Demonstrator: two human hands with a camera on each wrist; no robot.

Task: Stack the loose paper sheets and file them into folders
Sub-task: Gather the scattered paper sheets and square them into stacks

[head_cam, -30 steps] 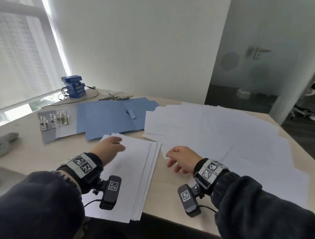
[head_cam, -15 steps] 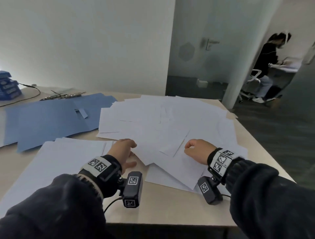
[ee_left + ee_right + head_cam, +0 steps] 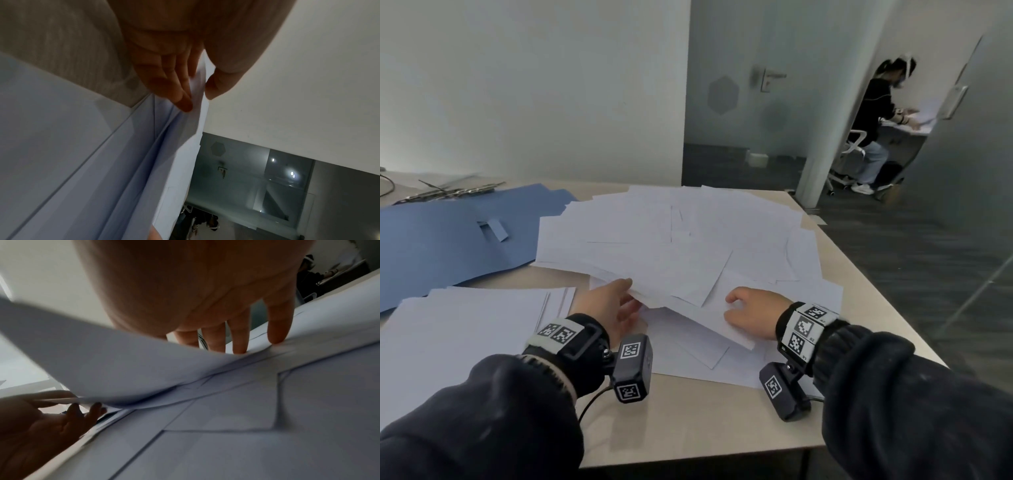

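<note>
Left hand (image 3: 610,310) is pinching paper between thumb and straight fingers (image 3: 180,91), palm turned inward. Right hand (image 3: 751,317) is reaching palm-down, fingertips (image 3: 239,344) pressing flat. Both forearms are extending forward in dark sleeves.

Loose sheets (image 3: 671,246): thin matt white paper, flexing. Folders (image 3: 448,240): matt blue card. Table (image 3: 705,418): smooth pale wood-look laminate. Binder clips (image 3: 448,190): shiny metal. Sleeves (image 3: 893,394): dark knit cloth.

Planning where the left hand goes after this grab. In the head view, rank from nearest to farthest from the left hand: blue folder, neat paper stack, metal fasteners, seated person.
1. neat paper stack, just left of the left hand
2. blue folder, behind-left
3. metal fasteners, table's far left edge
4. seated person, far right, beyond the doorway
</note>
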